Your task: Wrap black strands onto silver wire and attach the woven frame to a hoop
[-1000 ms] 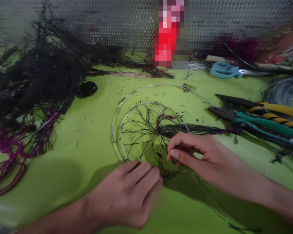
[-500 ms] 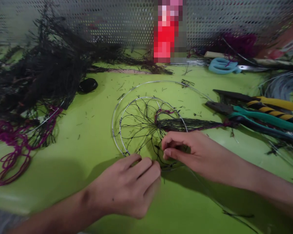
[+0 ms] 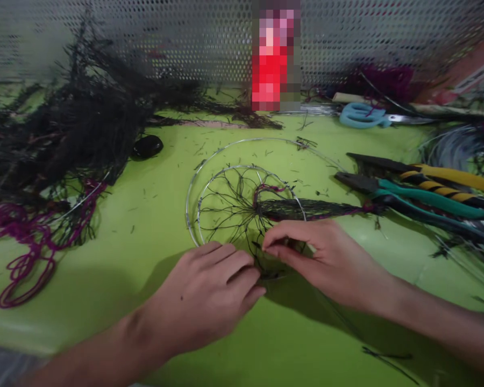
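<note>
A round black net [image 3: 242,201] spreads inside a wire ring [image 3: 242,165] on the green table. Purple cord and a bundle of black strands [image 3: 318,208] run from its centre to the right. My left hand [image 3: 218,290] is closed over the ring's near-left edge, its fingertips partly hidden. Close beside it, my right hand [image 3: 318,252] is pinched over the near side of the net. From its fingertips pokes a small dark pointed piece [image 3: 256,245], its rest hidden by the hand. A larger wire loop [image 3: 242,141] surrounds the ring.
Green-handled pliers [image 3: 419,196], yellow-handled pliers [image 3: 452,174] and blue scissors [image 3: 363,115] lie on the right. A heap of black netting [image 3: 72,123], purple cord [image 3: 28,258] and a black oval object [image 3: 148,146] are on the left. A perforated panel [image 3: 177,43] stands behind.
My left hand has turned flatter, and its fingers have shifted along the near edge of the ring. My right hand stays pinched and has moved slightly left. The view has shifted a little.
</note>
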Demonstrator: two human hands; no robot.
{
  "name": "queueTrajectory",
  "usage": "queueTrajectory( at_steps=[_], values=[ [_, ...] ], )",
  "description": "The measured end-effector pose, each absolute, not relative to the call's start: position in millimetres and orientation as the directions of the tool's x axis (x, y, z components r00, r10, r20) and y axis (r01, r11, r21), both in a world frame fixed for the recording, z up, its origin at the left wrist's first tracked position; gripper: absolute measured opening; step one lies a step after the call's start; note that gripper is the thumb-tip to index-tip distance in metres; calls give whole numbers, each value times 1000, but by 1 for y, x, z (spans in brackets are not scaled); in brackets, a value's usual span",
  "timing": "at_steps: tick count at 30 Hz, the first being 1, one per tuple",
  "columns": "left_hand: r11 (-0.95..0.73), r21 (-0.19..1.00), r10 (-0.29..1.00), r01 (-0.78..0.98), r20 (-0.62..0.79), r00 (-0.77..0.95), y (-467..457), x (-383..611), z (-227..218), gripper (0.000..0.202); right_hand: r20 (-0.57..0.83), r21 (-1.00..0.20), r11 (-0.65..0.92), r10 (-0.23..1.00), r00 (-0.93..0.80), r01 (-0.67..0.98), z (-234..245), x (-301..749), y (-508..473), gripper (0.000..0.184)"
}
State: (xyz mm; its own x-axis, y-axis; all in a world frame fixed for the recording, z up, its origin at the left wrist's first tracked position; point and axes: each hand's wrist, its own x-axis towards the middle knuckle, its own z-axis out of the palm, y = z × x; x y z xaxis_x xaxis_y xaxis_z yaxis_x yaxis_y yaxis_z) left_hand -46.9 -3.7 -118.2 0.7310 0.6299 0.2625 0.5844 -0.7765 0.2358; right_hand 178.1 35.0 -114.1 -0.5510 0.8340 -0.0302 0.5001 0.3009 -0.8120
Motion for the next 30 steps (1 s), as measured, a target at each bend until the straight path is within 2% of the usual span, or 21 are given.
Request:
queueTrajectory(
  at_steps=[3,6,9,12,15,18,20,22,24,25,28,30],
  values=[
    [-620,415,777,666,204,595,-1,-44,-106,20,182,-818,382,881,-437,430,-107,180,33,16],
    [-345,683,904,644,56,424,4,-36,-93,19,321,-841,425,890,-323,336,-99,182,28,12],
    [-145,894,919,425,-37,392,7,-28,-87,12,342,-862,419,897,-281,287,-96,185,21,14],
    [-168,932,914,320,25,405,8,-26,-85,16,318,-880,393,905,-284,267,-94,188,16,16],
    [-298,865,878,403,83,471,7,-28,-83,24,211,-947,274,924,-319,169,-90,189,17,10],
    [-403,822,801,402,104,589,5,-29,-78,30,-46,-998,-59,889,-455,-14,-86,188,23,3],
    [-460,810,737,363,121,665,2,-30,-76,23,-201,-940,-316,819,-538,-129,-85,187,27,8],
    [-545,737,708,400,148,691,0,-37,-77,21,-255,-881,-423,802,-540,-212,-87,187,31,9],
    [-635,553,732,539,207,650,-2,-52,-81,27,-215,-907,-355,851,-479,-224,-91,188,35,6],
    [-666,423,742,614,289,605,-2,-64,-84,32,-173,-938,-287,874,-455,-193,-93,189,36,5],
    [-539,124,812,833,340,474,2,-107,-94,28,-103,-995,-90,888,-447,49,-98,190,37,6],
    [-398,-107,858,911,307,411,5,-134,-99,30,-115,-969,6,875,-471,248,-101,187,36,7]
  ],
)
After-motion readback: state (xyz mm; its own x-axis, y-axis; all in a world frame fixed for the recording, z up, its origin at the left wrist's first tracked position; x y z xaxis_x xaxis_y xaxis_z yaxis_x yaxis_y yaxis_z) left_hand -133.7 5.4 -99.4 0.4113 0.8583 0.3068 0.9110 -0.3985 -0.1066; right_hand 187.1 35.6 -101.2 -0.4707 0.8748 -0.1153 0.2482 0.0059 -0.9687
